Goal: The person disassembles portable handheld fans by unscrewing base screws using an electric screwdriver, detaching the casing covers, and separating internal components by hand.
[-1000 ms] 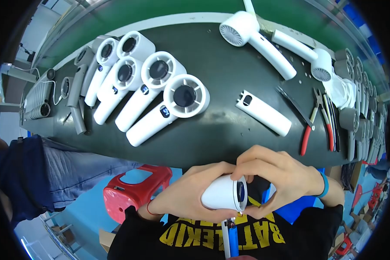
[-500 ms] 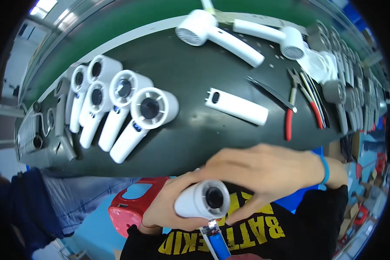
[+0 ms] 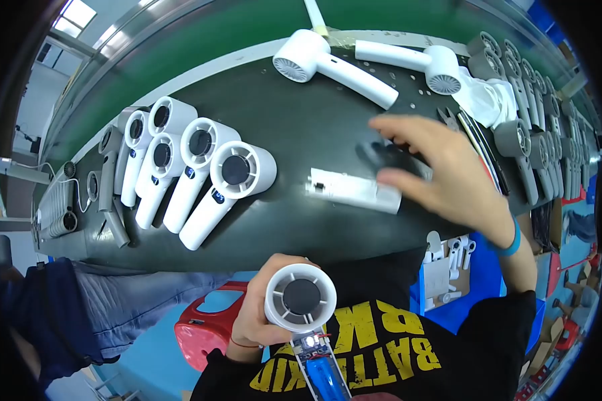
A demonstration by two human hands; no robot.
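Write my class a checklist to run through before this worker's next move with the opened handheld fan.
1. Fan secured: ok. The left hand grips the opened handheld fan around its head.
2. Handle closed: not ok. The circuit board and blue battery are exposed.
3. White handle shell nearby: ok. It lies on the dark tabletop, close to the right hand.
4. Shell gripped: not ok. The right hand is spread open; whether its thumb touches the shell, I cannot tell.
5. Battery fully seated: cannot tell. The picture's edge cuts off the handle.
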